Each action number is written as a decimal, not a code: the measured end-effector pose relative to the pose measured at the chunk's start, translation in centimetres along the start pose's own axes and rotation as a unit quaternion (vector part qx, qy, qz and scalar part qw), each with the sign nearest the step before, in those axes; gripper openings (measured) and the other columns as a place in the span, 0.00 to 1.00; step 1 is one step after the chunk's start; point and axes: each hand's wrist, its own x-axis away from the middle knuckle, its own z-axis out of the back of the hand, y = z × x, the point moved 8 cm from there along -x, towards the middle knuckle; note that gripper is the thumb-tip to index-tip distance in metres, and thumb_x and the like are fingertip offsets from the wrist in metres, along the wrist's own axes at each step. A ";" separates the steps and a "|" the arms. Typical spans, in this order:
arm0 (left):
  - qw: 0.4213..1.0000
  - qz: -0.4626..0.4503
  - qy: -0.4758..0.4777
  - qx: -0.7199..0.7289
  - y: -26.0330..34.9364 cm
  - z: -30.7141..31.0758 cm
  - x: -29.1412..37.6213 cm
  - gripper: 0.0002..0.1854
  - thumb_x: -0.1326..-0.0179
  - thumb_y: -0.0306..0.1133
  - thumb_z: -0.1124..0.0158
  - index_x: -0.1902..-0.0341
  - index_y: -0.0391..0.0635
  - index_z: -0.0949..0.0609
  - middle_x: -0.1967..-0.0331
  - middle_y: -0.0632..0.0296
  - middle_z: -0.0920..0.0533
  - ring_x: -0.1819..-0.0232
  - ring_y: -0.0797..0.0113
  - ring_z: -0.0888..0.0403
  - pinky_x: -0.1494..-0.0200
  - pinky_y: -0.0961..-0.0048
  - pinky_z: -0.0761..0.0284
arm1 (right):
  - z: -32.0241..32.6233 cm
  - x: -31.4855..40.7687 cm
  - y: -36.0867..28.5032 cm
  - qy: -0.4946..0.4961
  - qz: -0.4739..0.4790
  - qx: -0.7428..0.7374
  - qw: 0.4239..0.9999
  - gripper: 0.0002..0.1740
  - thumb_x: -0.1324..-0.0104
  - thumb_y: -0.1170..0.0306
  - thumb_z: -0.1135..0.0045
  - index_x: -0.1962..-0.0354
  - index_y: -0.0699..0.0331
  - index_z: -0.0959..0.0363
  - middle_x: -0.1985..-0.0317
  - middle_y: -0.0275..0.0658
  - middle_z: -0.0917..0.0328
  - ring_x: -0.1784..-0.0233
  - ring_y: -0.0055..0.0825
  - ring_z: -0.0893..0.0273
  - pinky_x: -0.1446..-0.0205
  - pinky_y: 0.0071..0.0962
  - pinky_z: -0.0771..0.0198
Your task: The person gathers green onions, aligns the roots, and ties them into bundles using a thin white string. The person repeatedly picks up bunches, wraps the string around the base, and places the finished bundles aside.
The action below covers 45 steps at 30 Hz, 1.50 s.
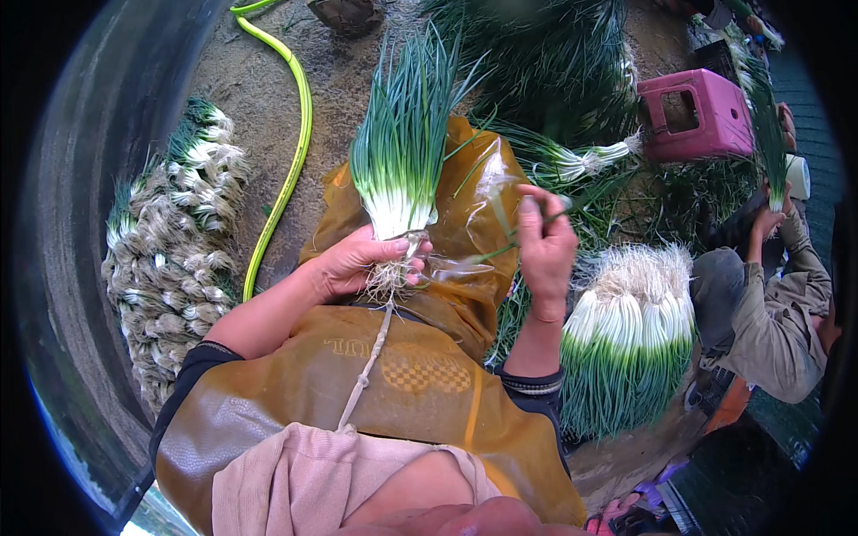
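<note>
My left hand (355, 261) grips a bunch of green onions (405, 154) just above its roots, over my lap. The leaves point away from me, and a thin band seems to circle the white stems near my fingers. To the right, my right hand (546, 251) is raised with thumb and fingers pinching a few loose green onion leaves (497, 252). Motion blurs these leaves somewhat. Under both hands lies a brown waterproof apron (402, 331), with a knotted cord (365, 380) running down its front.
Piled green onion bunches (177, 268) lie left, beside a yellow hose (300, 134). At right stand upturned bunches (627, 328); a tied bunch (583, 161) lies near a pink plastic stool (727, 117). A large leafy heap (549, 60) is ahead. Another person (777, 321) holds onions at far right.
</note>
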 end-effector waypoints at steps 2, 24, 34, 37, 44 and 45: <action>0.999 0.012 -0.030 0.043 -0.3 0.5 0.2 0.26 0.32 0.44 0.39 0.36 0.45 0.30 0.51 0.58 0.20 0.56 0.68 0.18 0.60 0.72 0.17 | -6.6 1.4 -2.5 -0.132 0.097 0.089 0.982 0.29 0.35 0.51 0.37 0.46 0.63 0.28 0.80 0.41 0.22 0.79 0.38 0.21 0.73 0.35 0.28; 0.990 -0.030 0.133 0.036 -0.8 2.6 -0.2 0.18 0.26 0.45 0.48 0.47 0.44 0.24 0.62 0.61 0.17 0.64 0.69 0.17 0.64 0.72 0.19 | -11.7 4.5 2.1 -0.165 -0.042 -0.070 0.983 0.09 0.28 0.68 0.46 0.62 0.66 0.25 0.78 0.23 0.30 0.77 0.08 0.38 0.74 0.16 0.41; 0.991 -0.002 0.073 0.112 -0.5 0.6 -0.4 0.18 0.31 0.45 0.42 0.48 0.44 0.23 0.66 0.63 0.21 0.73 0.77 0.26 0.75 0.80 0.32 | -10.1 3.0 1.5 -0.076 -0.104 -0.218 0.967 0.23 0.27 0.68 0.58 0.37 0.64 0.47 0.73 0.36 0.23 0.79 0.13 0.35 0.75 0.15 0.38; 0.993 -0.022 0.090 0.070 -0.5 1.3 -0.1 0.15 0.31 0.42 0.41 0.49 0.45 0.23 0.67 0.65 0.21 0.74 0.77 0.26 0.75 0.80 0.31 | -11.6 2.5 0.3 -0.156 -0.084 -0.187 0.966 0.32 0.28 0.49 0.50 0.41 0.67 0.39 0.68 0.37 0.22 0.77 0.16 0.32 0.71 0.17 0.34; 0.975 -0.058 0.213 0.038 1.0 1.9 0.8 0.12 0.31 0.41 0.41 0.53 0.47 0.21 0.67 0.65 0.18 0.71 0.73 0.21 0.67 0.75 0.23 | -12.3 4.2 -3.3 -0.152 0.175 0.016 0.973 0.12 0.33 0.63 0.41 0.70 0.63 0.29 0.78 0.48 0.26 0.73 0.50 0.23 0.72 0.42 0.31; 0.973 -0.056 0.219 0.047 0.8 2.2 0.7 0.12 0.31 0.41 0.41 0.55 0.47 0.20 0.67 0.65 0.17 0.69 0.72 0.20 0.64 0.73 0.22 | -12.3 4.9 -4.9 -0.183 0.208 -0.040 0.960 0.10 0.36 0.68 0.42 0.72 0.63 0.30 0.79 0.48 0.27 0.74 0.50 0.24 0.73 0.41 0.32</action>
